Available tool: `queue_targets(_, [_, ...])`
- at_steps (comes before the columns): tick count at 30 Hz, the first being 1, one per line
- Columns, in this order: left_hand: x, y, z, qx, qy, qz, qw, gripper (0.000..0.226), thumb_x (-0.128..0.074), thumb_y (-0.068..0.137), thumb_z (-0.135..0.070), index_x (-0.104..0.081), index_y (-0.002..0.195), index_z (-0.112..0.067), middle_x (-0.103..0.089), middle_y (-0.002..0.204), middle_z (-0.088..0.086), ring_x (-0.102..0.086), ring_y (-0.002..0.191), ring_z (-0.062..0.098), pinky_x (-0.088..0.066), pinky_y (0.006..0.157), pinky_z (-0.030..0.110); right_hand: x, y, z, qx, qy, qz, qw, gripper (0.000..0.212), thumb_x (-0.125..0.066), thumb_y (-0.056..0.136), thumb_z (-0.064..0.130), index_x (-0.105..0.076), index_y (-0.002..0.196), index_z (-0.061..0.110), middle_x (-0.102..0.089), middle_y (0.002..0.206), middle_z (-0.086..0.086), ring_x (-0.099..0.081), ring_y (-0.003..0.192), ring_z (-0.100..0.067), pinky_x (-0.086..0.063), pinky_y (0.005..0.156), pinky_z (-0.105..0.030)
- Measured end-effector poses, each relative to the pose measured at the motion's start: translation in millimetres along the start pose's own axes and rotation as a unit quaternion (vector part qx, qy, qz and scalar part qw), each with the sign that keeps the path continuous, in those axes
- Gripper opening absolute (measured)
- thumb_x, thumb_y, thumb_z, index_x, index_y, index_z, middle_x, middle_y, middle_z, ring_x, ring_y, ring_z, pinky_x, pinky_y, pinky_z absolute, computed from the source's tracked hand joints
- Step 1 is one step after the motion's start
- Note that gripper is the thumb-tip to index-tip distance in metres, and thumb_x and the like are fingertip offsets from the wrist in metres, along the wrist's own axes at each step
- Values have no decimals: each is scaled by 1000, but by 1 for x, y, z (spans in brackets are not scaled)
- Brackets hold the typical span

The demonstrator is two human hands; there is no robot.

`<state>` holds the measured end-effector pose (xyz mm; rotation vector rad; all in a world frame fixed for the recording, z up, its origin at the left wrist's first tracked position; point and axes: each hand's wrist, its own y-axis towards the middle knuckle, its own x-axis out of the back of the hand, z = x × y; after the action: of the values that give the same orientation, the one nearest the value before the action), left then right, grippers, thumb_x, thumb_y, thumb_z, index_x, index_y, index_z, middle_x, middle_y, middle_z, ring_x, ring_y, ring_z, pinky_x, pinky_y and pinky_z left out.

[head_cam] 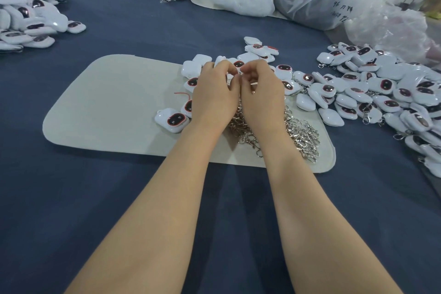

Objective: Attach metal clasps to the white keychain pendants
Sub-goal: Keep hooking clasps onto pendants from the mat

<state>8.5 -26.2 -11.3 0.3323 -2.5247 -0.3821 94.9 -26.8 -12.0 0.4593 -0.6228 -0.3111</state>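
Left hand (214, 93) and right hand (261, 93) meet, fingers curled, above clasps (300, 133) and pendants (358, 90) on a mat (107, 107); whatever they hold is hidden.

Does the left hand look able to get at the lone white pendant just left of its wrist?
Probably yes: the pendant lies on the mat right beside the left hand, nothing over it or between them, though that hand looks busy.

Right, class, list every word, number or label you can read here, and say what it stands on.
"96", apparently: handwritten in dark pen on the clear plastic bag; the marks after it are too scrawled to read.
The white pendants bear no readable text.
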Motion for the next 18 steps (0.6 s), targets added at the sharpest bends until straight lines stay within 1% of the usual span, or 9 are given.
queue_targets(1, [0, 0, 0, -3, 2, 0, 1000, 11, -52, 94, -21, -61, 98, -16, -47, 99, 0, -49, 75, 17, -42, 72, 29, 0, 0, 0, 4, -4, 2, 1000, 15, -49, 91, 2, -60, 101, 6, -61, 92, 2, -57, 86, -15, -46, 80, -27])
queue_targets(3, [0, 0, 0, -6, 5, -1, 1000, 9, -52, 94, -19, -60, 95, -15, -48, 100, 2, -50, 76, 18, -45, 75, 32, 0, 0, 0, 5, -4, 3, 1000, 15, -49, 91, 1, -59, 101, 6, -58, 90, 4, -55, 85, -14, -46, 80, -27])
queue_targets(8, [1, 2, 0, -4, -24, -10, 1000, 8, -52, 93, -14, -57, 88, -16, -56, 104, 8, -48, 79, 14, -45, 79, 32, -1, 0, 1, -10, 31, 9, 999, 15, -52, 88, 1, -59, 101, 6, -58, 90, 6, -53, 81, -5, -45, 73, -14])
queue_targets(11, [2, 3, -1, 5, -51, -11, 999, 8, -54, 93, -15, -60, 87, -16, -60, 102, 9, -53, 82, 16, -46, 79, 32, -1, 0, 1, -29, 62, 9, 998, 12, -54, 87, 0, -58, 95, 7, -56, 83, 11, -52, 73, 4, -42, 67, -6])
queue_targets(12, [1, 3, -1, 8, -53, -10, 999, 9, -54, 92, -16, -62, 89, -15, -61, 102, 8, -56, 84, 17, -47, 80, 33, 0, 0, 1, -36, 73, 3, 997, 11, -55, 86, 0, -57, 93, 9, -55, 80, 14, -52, 71, 7, -42, 67, -6])
queue_targets(14, [1, 3, 0, 13, -51, -7, 999, 10, -54, 92, -17, -63, 91, -16, -61, 102, 7, -57, 86, 17, -48, 81, 33, 0, 1, 0, -46, 86, -13, 995, 12, -56, 86, 1, -55, 89, 13, -53, 77, 17, -51, 69, 6, -42, 67, -7])
queue_targets(18, [-1, 3, 1, 14, -34, 4, 999, 9, -54, 92, -18, -57, 85, -23, -60, 105, 6, -53, 81, 15, -47, 80, 31, 1, 1, 0, -46, 84, -21, 995, 14, -56, 85, 1, -53, 87, 14, -53, 76, 17, -51, 69, 3, -42, 68, -8])
